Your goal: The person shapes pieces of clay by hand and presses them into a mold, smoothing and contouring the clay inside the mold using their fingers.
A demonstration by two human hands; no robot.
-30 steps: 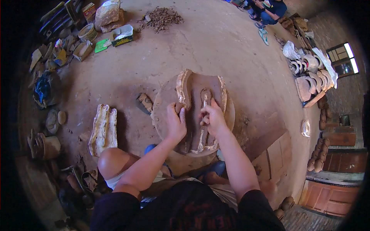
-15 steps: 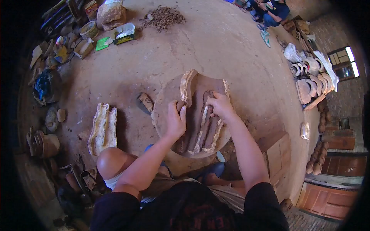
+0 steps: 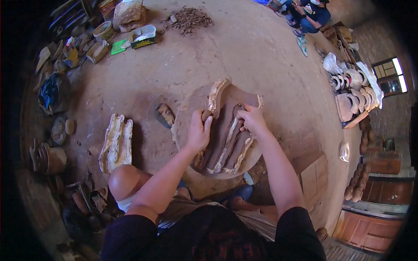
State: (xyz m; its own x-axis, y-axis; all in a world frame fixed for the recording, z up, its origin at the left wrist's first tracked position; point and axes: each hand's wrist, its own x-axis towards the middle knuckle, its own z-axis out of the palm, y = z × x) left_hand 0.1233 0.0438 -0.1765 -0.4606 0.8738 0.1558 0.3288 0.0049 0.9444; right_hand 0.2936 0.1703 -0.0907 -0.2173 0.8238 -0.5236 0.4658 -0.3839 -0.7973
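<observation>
A long mould point(image 3: 215, 96) with pale, rough edges and brown clay point(image 3: 223, 138) lining its channels lies on a round board point(image 3: 186, 103) in front of me. My left hand point(image 3: 199, 134) is at the mould's left edge, its fingers closed round a small brown lump of clay point(image 3: 206, 115). Over the right part of the mould, my right hand point(image 3: 253, 122) pinches at the clay along the middle ridge; the fingertips partly hide what they grip. Left of my knee, a second pale mould piece point(image 3: 116, 141) rests on the floor.
A dark tool or scrap with a tan face point(image 3: 165, 114) lies just left of the board. At the back are a heap of clay crumbs point(image 3: 187, 20) and a box point(image 3: 143, 37). Curved pieces point(image 3: 355, 98) are stacked at right. Another person point(image 3: 308, 16) sits at far right.
The mould has turned slightly, its near end shifting left and its far right corner moving right. Both hands remain on it in nearly the same places. My view has shifted a little.
</observation>
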